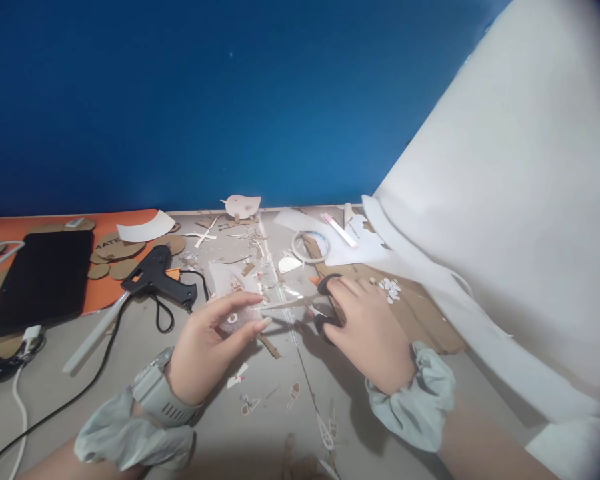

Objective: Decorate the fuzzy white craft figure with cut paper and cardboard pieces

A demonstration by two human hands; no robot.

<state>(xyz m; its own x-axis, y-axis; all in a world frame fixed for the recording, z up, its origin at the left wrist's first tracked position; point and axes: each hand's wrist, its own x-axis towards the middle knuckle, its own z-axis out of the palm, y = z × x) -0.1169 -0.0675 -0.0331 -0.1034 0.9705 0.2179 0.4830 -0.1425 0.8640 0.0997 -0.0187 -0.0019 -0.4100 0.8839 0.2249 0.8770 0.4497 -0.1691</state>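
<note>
My left hand (205,343) pinches a small see-through plastic piece (239,320) with a white ring mark on it, between the thumb and fingers. In my right hand (367,327) is a pair of scissors (290,304) with black handles, fingers through the loops. Its blades point left and reach the right edge of the plastic piece. Whether they have cut into it, I cannot tell. Small printed cut-outs (293,395) with brown shapes lie on the table in front of the hands. Another clear sheet (225,277) lies just behind my left hand.
A black glue gun (163,277), a black tablet (43,280) and cardboard discs (123,250) are on the left. Behind the hands are a bird cut-out (243,206), scraps and a tape roll (310,259). White pebble-like bits (390,289) lie on cardboard (420,317) at right, beside a large white sheet (520,200).
</note>
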